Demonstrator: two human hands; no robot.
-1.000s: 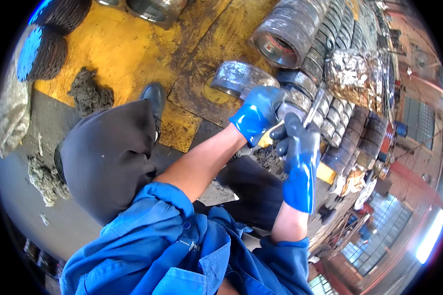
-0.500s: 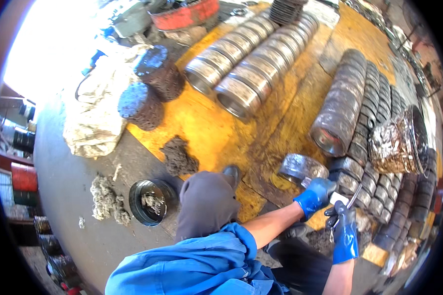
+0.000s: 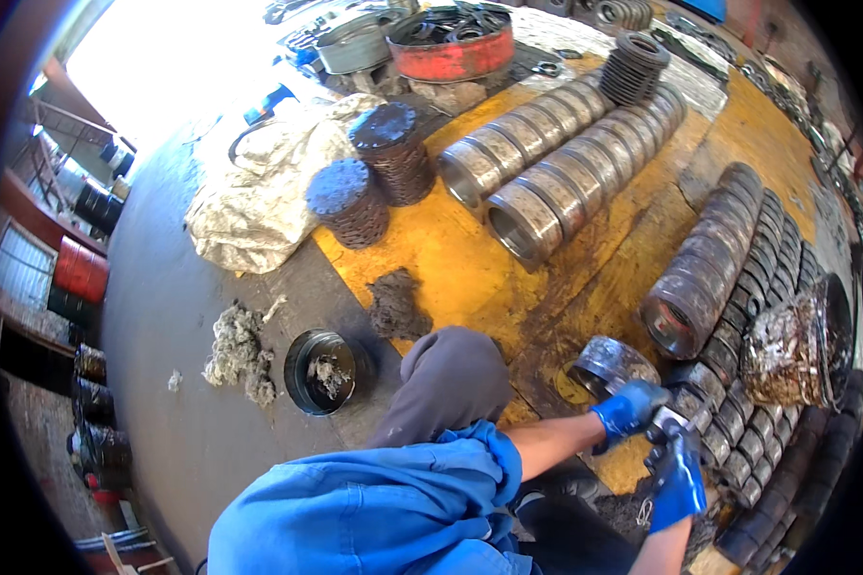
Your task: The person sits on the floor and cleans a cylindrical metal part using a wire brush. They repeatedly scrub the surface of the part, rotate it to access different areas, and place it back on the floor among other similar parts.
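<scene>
A small, pale, rectangular piece [image 3: 671, 418] sits at the picture's 4 o'clock between the blue-gloved left hand [image 3: 630, 409] and blue-gloved right hand [image 3: 678, 471]. The right grip is curled closed on its lower edge, seemingly steadying it; the left grip bends over its 10 o'clock side, how tightly I cannot tell. At 11 o'clock from the left hand lies a wide, shiny metal ring [image 3: 612, 366], apart from the others, probably for easy reach. At 1 o'clock, dark metal rings [image 3: 708, 259] lie end to end, likely saving space.
</scene>
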